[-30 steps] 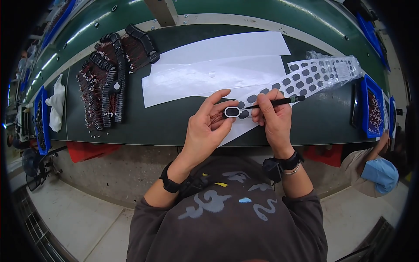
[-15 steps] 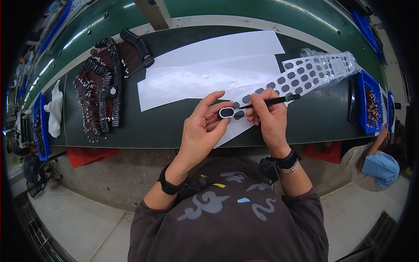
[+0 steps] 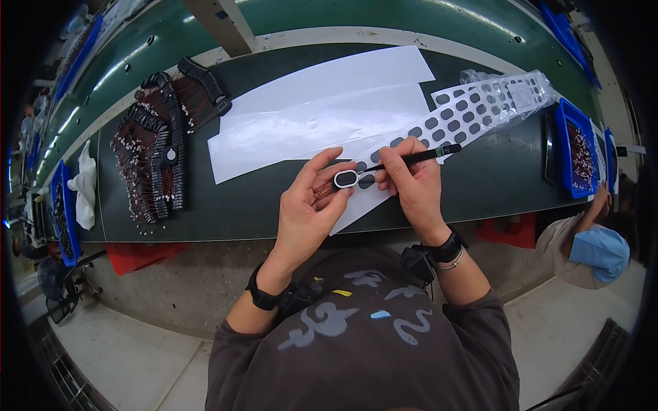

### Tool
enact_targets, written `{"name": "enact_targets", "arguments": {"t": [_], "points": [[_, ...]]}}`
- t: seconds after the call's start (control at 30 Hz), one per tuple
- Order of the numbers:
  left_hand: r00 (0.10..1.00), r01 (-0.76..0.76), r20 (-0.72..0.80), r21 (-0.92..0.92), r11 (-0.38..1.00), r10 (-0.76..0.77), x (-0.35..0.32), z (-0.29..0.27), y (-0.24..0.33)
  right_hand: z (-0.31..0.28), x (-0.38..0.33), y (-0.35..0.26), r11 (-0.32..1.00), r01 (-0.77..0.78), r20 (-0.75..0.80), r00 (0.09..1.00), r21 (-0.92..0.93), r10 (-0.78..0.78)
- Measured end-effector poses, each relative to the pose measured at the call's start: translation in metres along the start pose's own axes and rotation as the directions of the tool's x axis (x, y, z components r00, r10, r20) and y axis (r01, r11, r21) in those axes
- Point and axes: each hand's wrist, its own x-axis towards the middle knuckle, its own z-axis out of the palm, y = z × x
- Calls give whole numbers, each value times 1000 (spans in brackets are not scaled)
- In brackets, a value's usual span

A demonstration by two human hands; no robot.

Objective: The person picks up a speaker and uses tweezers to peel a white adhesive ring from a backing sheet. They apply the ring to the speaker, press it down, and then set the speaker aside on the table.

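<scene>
Between the thumb and fingers of my left hand (image 3: 301, 209) is a small oval speaker-like part (image 3: 345, 179), with a black face, a white rim and thin red wires running into the palm. My right hand (image 3: 417, 188) is closed around black tweezers (image 3: 430, 154). Their fine tip points left, close to the part's upper right edge; whether it touches cannot be told. Beneath both hands lies a white sheet of dark grey oval stickers (image 3: 454, 125), stretching to the upper right. Large plain white sheets (image 3: 308, 113) lie just beyond my hands.
On the left of the dark green table (image 3: 253, 212) lie rows of black parts (image 3: 179, 144) with tangled red wires. Beyond them is a white cloth (image 3: 83, 185). A blue tray (image 3: 570, 137) of wired parts stands at right, near another person's arm (image 3: 598, 205). Clear plastic wrap (image 3: 541, 89) covers the sticker sheet's far end.
The whole view has shifted slightly, so the table and things on it appear a little further left. My hands keep nearly the same hold, with the tweezers' tip still by the oval part.
</scene>
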Motion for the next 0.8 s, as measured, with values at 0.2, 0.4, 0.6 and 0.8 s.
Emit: {"name": "enact_targets", "arguments": {"t": [0.2,0.4,0.6,0.8], "points": [[1000,9,23,9,1000,-9,-2,1,-1,-1,-3,2,1000,0,-8,1000,6,0],[999,-4,35,48,999,3,2,2,-1,-5,0,2,1000,18,-23,1000,-24,-19],[999,-44,18,-91,995,46,1,-9,1,3,3,1,997,42,-78,996,62,-37],[992,-120,67,177,977,110,-3,-13,-10,20,-18,-16,517,701,494,713,-491,-497]]}}
